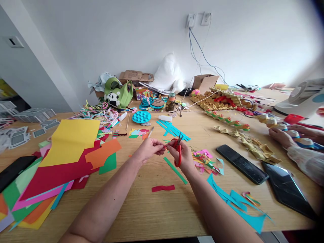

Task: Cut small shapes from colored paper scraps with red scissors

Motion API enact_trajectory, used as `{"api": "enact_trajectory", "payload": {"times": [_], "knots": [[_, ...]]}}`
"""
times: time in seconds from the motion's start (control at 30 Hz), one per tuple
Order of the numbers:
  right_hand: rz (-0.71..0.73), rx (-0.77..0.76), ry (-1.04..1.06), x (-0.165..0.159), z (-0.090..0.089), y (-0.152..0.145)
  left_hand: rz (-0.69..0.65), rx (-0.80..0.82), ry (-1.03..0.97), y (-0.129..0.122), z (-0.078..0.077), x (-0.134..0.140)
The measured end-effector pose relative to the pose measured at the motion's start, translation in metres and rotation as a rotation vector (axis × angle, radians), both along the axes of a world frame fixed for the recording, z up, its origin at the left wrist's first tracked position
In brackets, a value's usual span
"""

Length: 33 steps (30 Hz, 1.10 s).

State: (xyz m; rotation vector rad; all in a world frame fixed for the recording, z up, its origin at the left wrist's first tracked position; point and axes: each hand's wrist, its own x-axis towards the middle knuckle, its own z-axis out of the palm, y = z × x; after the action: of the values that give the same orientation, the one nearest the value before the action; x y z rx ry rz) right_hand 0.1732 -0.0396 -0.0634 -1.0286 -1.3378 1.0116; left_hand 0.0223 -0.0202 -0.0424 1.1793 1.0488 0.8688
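A pale, softly lit wall (113, 37) fills the top of the frame, with sockets (206, 19) right of upper centre and a switch (15, 42) at upper left; below, a wood-grain tabletop (152, 212) stretches across.

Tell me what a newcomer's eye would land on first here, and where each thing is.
Probably the big yellow sheet first, bright atop the pile of coloured paper on the left side of the table. Next, likely the red-handled scissors in the right hand, close beside the left hand at the middle of the view. Toward the wall, a green bag with a panda face stands out, left of a large white bundle.
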Motion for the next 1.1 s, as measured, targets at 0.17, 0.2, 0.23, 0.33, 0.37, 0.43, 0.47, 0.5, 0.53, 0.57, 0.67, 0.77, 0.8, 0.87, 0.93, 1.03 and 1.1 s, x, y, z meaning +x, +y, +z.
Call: {"api": "enact_trajectory", "payload": {"times": [0.17,0.2,0.23,0.33,0.37,0.43,0.47,0.5,0.53,0.57,0.67,0.77,0.8,0.87,0.93,1.03,1.1], "knots": [[-0.021,-0.051,0.025,0.000,-0.003,0.001,0.058,0.087,0.127,0.001,-0.003,0.002],[-0.017,-0.058,0.025,0.000,-0.004,0.002,0.066,0.112,0.162,0.001,-0.003,0.002],[-0.010,-0.066,0.021,-0.001,-0.004,0.002,0.074,0.141,0.202,0.001,-0.004,0.003],[-0.001,-0.084,0.015,0.000,-0.005,0.002,0.088,0.246,0.340,-0.002,-0.003,0.004],[0.001,-0.087,0.019,0.000,-0.005,0.001,0.089,0.279,0.381,-0.003,-0.002,0.005],[0.008,-0.089,0.039,0.000,-0.005,0.001,0.090,0.322,0.444,-0.005,0.000,0.006],[0.010,-0.089,0.051,-0.001,-0.005,0.001,0.091,0.335,0.462,-0.006,0.000,0.006],[0.010,-0.091,0.062,-0.001,-0.006,0.001,0.090,0.344,0.473,-0.007,0.001,0.007],[0.007,-0.093,0.070,-0.001,-0.006,0.001,0.086,0.351,0.478,-0.007,0.001,0.007],[0.002,-0.095,0.074,-0.001,-0.006,0.001,0.082,0.353,0.478,-0.007,0.001,0.008],[-0.007,-0.103,0.078,-0.002,-0.004,0.001,0.076,0.323,0.426,-0.007,0.001,0.008],[-0.014,-0.113,0.084,-0.002,-0.002,0.001,0.077,0.214,0.272,-0.007,0.002,0.008],[-0.016,-0.114,0.087,-0.002,-0.001,0.001,0.077,0.173,0.211,-0.007,0.003,0.009],[-0.021,-0.110,0.094,-0.001,0.000,0.001,0.079,0.111,0.116,-0.007,0.003,0.009],[-0.027,-0.106,0.101,-0.001,0.000,0.000,0.090,0.092,0.077,-0.007,0.002,0.010],[-0.022,-0.104,0.109,-0.001,-0.001,0.000,0.112,0.118,0.089,-0.008,0.001,0.011],[-0.018,-0.107,0.120,-0.002,-0.001,0.000,0.124,0.147,0.115,-0.008,0.001,0.012]]}}
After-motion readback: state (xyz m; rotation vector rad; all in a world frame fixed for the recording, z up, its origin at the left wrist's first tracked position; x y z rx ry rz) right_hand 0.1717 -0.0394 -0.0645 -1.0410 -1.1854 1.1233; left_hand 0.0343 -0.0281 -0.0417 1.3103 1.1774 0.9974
